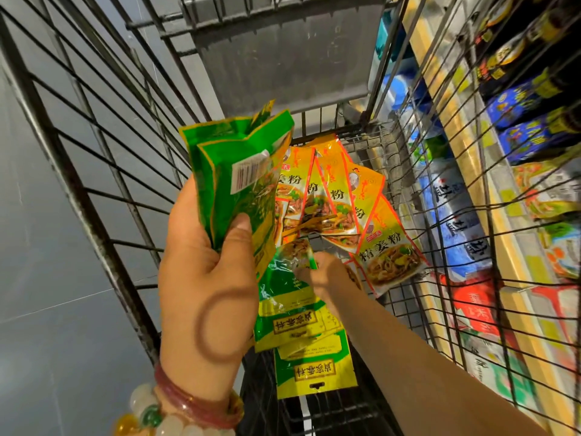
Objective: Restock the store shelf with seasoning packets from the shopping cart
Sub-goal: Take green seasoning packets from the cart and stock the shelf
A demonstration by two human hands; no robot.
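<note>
Two hands gather seasoning packets out of a wire shopping cart (103, 196) beside a stocked store shelf (490, 190).

The left hand (204, 272), bracelets (176, 407) at its wrist, grips a bunch of green packets (232, 177) upright above the cart's left side, thumb pressed on their front. The right hand (327, 275) reaches down to the cart floor, fingers at a green packet (292, 262); whether it pinches the packet I cannot tell. More green packets (311, 369) lie along the near edge of the floor, and orange packets (333, 196) fan toward the far right corner.
</note>
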